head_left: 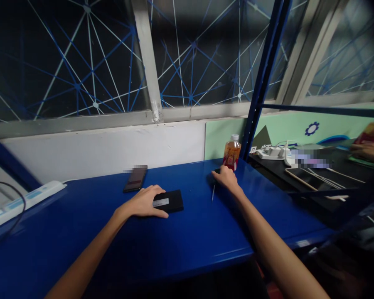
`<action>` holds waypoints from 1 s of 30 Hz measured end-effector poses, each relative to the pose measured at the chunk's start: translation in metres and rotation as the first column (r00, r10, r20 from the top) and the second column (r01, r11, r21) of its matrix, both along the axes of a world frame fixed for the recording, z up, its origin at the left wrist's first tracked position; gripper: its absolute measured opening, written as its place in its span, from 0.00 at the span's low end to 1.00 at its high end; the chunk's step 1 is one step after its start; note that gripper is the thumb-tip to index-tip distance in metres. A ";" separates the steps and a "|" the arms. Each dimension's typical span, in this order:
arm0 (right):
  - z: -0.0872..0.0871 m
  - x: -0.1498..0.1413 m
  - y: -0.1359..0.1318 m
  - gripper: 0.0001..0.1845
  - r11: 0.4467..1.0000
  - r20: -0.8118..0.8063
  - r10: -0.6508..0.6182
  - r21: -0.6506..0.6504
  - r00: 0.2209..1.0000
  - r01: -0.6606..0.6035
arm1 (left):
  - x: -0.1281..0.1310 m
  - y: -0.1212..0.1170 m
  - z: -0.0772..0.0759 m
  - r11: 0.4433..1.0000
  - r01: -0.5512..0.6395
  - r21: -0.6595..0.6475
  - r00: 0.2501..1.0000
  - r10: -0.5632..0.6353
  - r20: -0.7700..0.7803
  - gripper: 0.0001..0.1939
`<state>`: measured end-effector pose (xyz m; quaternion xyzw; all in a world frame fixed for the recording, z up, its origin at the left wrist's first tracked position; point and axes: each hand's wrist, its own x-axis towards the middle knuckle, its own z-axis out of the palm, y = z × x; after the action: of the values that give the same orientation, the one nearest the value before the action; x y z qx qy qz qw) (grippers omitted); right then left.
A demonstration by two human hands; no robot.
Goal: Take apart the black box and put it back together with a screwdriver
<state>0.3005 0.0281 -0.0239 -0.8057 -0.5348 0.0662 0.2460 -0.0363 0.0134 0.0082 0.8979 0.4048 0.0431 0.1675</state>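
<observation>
My left hand (pixel 145 202) lies over the left end of a flat black box (pixel 176 200), thumb along its near side and fingers at its far side. A pale printed label (pixel 161 202) shows on top of the box. Closed around a dark handle, my right hand (pixel 227 178) holds a screwdriver (pixel 213 193) whose thin metal shaft points down towards the blue table; the palm hides most of the handle. Just behind that hand stands a bottle (pixel 232 151) of orange-brown drink with a white cap. Left of the box lies a dark phone (pixel 136 178).
A white power strip (pixel 34 198) with a black cable lies along the table's (pixel 187 245) left side. A blue metal post (pixel 258 83) rises at the back right. Beyond it, a black desk holds chargers, cables (pixel 333 178) and a co-worker's hand (pixel 370 150).
</observation>
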 end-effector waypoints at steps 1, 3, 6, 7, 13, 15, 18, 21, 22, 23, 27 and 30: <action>0.001 0.000 0.001 0.20 0.998 -0.060 0.033 0.062 0.998 -0.029 | 0.004 0.001 0.002 1.000 0.005 0.013 1.000 -0.004 -0.024 0.39; 0.002 -0.001 0.003 0.22 0.974 -0.183 0.127 0.206 0.975 -0.088 | 0.016 0.002 0.007 0.997 0.004 0.080 0.998 0.000 -0.058 0.39; 0.003 -0.004 0.004 0.25 0.916 -0.334 0.268 0.378 0.904 -0.132 | 0.036 0.004 0.009 0.992 0.059 0.108 0.998 -0.057 -0.023 0.38; 0.003 -0.006 0.004 0.26 0.896 -0.375 0.308 0.424 0.874 -0.134 | 0.042 0.004 0.008 0.993 0.070 0.094 0.998 -0.069 -0.013 0.37; 0.005 -0.015 0.003 0.25 0.805 -0.543 0.477 0.586 0.692 -0.095 | 0.052 0.007 -0.007 0.995 0.030 0.095 0.998 -0.036 0.060 0.38; 0.005 -0.018 0.002 0.24 0.771 -0.589 0.534 0.634 0.607 -0.064 | 0.051 0.005 -0.013 0.993 0.024 0.115 0.998 -0.031 0.058 0.39; 0.005 -0.021 0.001 0.23 0.746 -0.599 0.566 0.665 0.567 -0.044 | 0.050 0.001 -0.020 0.986 0.029 0.166 0.997 -0.041 0.067 0.37; 0.004 -0.023 0.001 0.22 0.754 -0.576 0.548 0.654 0.606 -0.059 | 0.051 -0.001 -0.027 0.973 0.029 0.228 0.995 -0.049 0.084 0.36; 0.004 -0.024 0.000 0.22 0.757 -0.568 0.544 0.650 0.617 -0.068 | 0.052 -0.002 -0.028 0.969 0.026 0.248 0.995 -0.049 0.087 0.35; 0.004 -0.024 0.000 0.22 0.759 -0.561 0.541 0.646 0.627 -0.077 | 0.052 -0.002 -0.029 0.964 0.026 0.263 0.995 -0.051 0.088 0.35; 0.005 -0.025 -0.001 0.21 0.757 -0.528 0.545 0.645 0.651 -0.110 | 0.053 -0.003 -0.032 0.956 0.040 0.290 0.994 -0.067 0.084 0.34; 0.005 -0.026 -0.002 0.21 0.760 -0.514 0.542 0.638 0.665 -0.126 | 0.052 -0.002 -0.033 0.958 0.039 0.284 0.993 -0.068 0.095 0.35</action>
<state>0.2748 0.0259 -0.0190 -0.4998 -0.5488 0.2415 0.6251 0.0155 0.0117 -0.0251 0.9198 0.3607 0.1424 0.0598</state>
